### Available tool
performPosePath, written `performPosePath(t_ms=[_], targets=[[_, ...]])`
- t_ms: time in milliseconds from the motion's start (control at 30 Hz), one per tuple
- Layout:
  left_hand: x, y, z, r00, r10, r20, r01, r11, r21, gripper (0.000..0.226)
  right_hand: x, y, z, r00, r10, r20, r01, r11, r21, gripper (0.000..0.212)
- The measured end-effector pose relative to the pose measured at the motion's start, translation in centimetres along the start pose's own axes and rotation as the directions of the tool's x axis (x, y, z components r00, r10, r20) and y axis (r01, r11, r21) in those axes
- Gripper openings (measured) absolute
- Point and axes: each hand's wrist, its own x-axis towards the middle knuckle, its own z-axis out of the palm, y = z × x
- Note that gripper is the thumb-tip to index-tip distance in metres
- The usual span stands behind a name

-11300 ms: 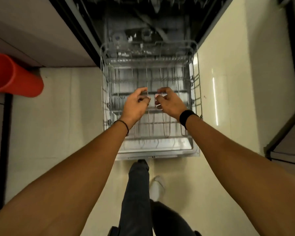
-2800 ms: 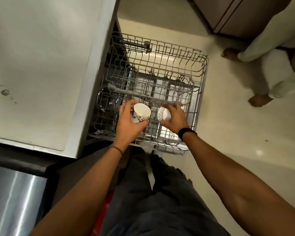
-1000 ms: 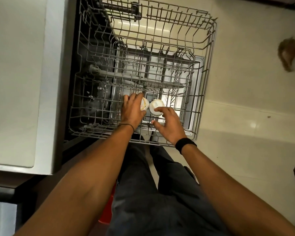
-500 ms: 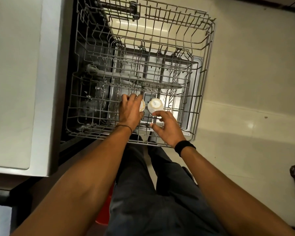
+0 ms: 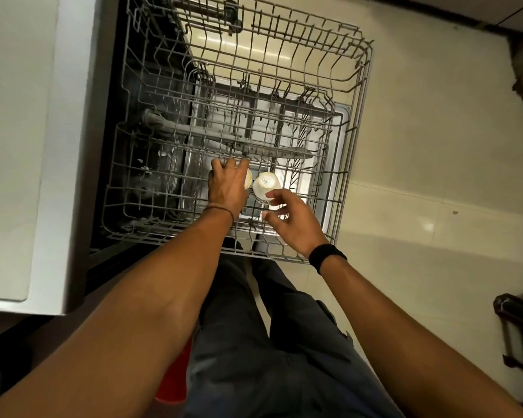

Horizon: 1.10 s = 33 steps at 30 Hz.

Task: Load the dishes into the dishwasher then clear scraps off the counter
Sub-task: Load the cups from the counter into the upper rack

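The grey wire upper rack (image 5: 357,95) of the dishwasher is pulled out below me. Two small white patterned cups stand upside down in its near middle. My left hand (image 5: 228,185) covers the left cup (image 5: 248,180) and grips it from above; only its rim edge shows. The right cup (image 5: 265,184) sits base up on the rack wires. My right hand (image 5: 293,220) is just behind it with fingers spread, a fingertip at its side, holding nothing.
The pale counter (image 5: 18,146) runs along the left of the rack. The lower rack and open door (image 5: 338,164) show through the wires. Tiled floor (image 5: 435,176) lies to the right, with a dark stand (image 5: 517,330) at the right edge. My legs (image 5: 272,342) are below.
Both cups were set upside down in the rack. My right hand has let go of the right cup and drawn back slightly; my left hand stays on the left cup.
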Motion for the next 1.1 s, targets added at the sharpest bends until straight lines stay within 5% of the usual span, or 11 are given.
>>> performPosePath(t_ms=[333,500,800,1000,1100], targets=[[-1.6,-0.6,-1.1,1.000,0.014,-0.007,-0.014,1.000,-0.003,0.089,-1.5,-0.4,-0.9,0.999,0.030,0.039,-0.034,0.994,0.104,0.031],[-4.5,-0.5,-2.5,0.994,-0.034,-0.099,0.002,0.953,-0.304,0.079,-2.1,-1.9,-1.7,0.997,0.078,0.005,-0.077,0.960,0.268,0.025],[-13.9,1.9,-8.7,0.985,-0.102,-0.140,-0.056,0.575,-0.816,0.046,-4.9,-6.2,-5.0,1.000,0.015,-0.021,-0.009,0.960,0.279,0.027],[-18.8,2.1,-12.7,0.970,-0.199,-0.142,-0.094,0.230,-0.969,0.032,-8.0,-9.3,-6.5,0.999,-0.037,0.030,0.023,0.925,0.379,0.028],[-20.6,0.6,-14.3,0.948,-0.276,-0.159,-0.123,0.146,-0.982,0.035,-8.6,-11.7,-6.2,0.995,-0.077,0.070,0.042,0.912,0.408,0.026]])
